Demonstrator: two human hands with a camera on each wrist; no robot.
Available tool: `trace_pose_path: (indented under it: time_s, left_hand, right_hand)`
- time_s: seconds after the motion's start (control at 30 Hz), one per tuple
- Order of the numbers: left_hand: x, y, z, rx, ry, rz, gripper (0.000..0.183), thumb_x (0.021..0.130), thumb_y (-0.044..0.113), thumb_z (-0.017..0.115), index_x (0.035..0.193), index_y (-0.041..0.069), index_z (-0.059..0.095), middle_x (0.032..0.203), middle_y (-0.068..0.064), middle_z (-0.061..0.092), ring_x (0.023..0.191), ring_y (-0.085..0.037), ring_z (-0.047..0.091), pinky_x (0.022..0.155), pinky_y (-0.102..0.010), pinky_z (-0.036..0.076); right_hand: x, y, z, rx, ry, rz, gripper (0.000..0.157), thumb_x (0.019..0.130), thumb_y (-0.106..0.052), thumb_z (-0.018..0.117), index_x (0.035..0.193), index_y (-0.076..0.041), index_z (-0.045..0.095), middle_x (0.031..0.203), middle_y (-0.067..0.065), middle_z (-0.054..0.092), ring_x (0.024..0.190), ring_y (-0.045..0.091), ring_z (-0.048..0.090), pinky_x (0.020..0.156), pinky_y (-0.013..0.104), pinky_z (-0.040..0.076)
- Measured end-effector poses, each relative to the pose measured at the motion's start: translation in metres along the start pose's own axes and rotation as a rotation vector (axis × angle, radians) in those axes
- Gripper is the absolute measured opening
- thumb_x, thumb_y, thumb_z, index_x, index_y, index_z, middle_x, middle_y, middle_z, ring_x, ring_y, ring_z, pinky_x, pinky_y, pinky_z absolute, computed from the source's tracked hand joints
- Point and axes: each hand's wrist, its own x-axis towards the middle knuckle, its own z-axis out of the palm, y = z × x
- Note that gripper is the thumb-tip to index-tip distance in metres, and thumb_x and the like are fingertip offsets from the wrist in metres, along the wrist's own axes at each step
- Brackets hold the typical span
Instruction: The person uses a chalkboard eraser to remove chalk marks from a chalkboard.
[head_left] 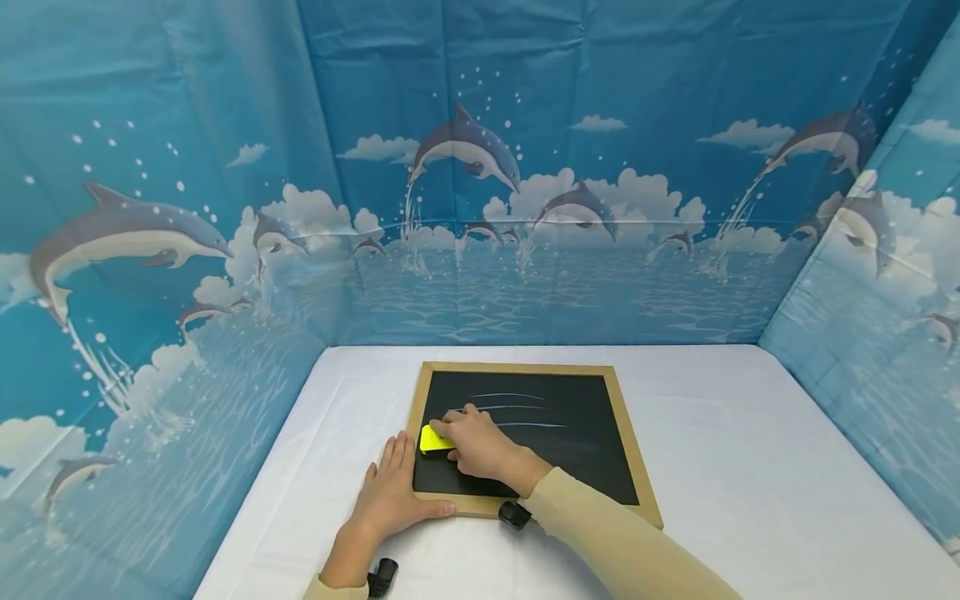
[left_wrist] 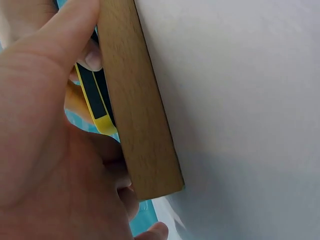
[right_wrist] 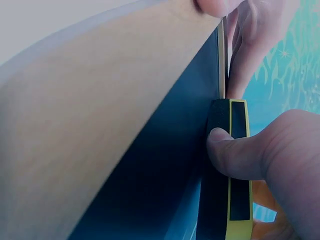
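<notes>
- Two bare hands work, in the head view, at a rectangular black chalkboard [head_left: 600, 450] with a pale wooden frame [head_left: 623, 417], lying on a white cloth-covered table [head_left: 720, 433].
- Right hand [head_left: 483, 443], same view: thumb and fingers are closed firmly on a bright yellow, round-cornered block eraser [head_left: 435, 438] with a black underside, which sits over the left part of the board, just inside the left rail.
- Left hand [head_left: 390, 493], same view: it grasps nothing; the fingers lie straight by the left rail, the thumb stretched out along the near one (a good brace for that corner, I judge, against any sideways push).
- Three thin pale chalk lines [head_left: 532, 425] run across the board, partly hidden by the right hand; wiping would likely go best lengthwise along each, in overlapping passes.
- In the left wrist view, the left thumb rests on the wood and the other fingers reach past the rail's far side; part of the eraser shows beyond the rail. Holding only the frame sensibly leaves the black surface free.
- In the right wrist view, the right thumb presses the eraser's long side, with fingers on the opposite side. The underside seems flat against the board; even pressure should serve well (tilted, only one edge would rub).
</notes>
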Motion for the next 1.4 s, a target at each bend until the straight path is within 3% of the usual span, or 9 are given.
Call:
trace_pose_path:
  time_s: [0.4,0.77,1.13,1.4]
  left_hand:
    - [0.002,-0.001,0.004,0.045,-0.016,-0.026,0.134,0.046,0.089,0.05,0.146,0.007,0.014,0.151,-0.009,0.007,0.137,-0.026,0.004,0.1,-0.063,0.011]
    - [0.004,0.002,0.007,0.033,-0.009,-0.004,0.134,0.047,0.089,0.049,0.146,0.006,0.015,0.151,-0.011,0.009,0.137,-0.029,0.006,0.1,-0.063,0.011]
    - [0.004,0.0,0.009,0.023,-0.023,-0.026,0.137,0.044,0.091,0.047,0.146,0.007,0.014,0.151,-0.009,0.008,0.137,-0.027,0.004,0.101,-0.061,0.009]
    - [0.003,-0.005,0.005,0.028,0.012,-0.003,0.136,0.045,0.09,0.049,0.146,0.006,0.014,0.151,-0.009,0.008,0.137,-0.028,0.005,0.101,-0.062,0.011]
  right_hand:
    - [-0.007,-0.003,0.0,-0.077,0.012,0.009,0.064,0.078,-0.027,0.072,0.136,-0.021,0.045,0.113,0.004,0.052,0.092,0.02,0.047,0.077,0.037,0.046]
    - [-0.025,0.013,-0.003,-0.098,-0.009,0.044,0.064,0.078,-0.027,0.073,0.136,-0.022,0.045,0.114,0.005,0.052,0.091,0.021,0.047,0.077,0.038,0.045]
    - [-0.058,0.034,-0.02,-0.093,-0.059,0.084,0.064,0.076,-0.025,0.074,0.134,-0.023,0.047,0.107,0.004,0.054,0.091,0.021,0.047,0.077,0.039,0.044]
    - [-0.086,0.058,-0.029,-0.147,-0.058,0.095,0.064,0.074,-0.025,0.076,0.133,-0.024,0.049,0.102,0.004,0.054,0.084,0.02,0.045,0.069,0.035,0.042]
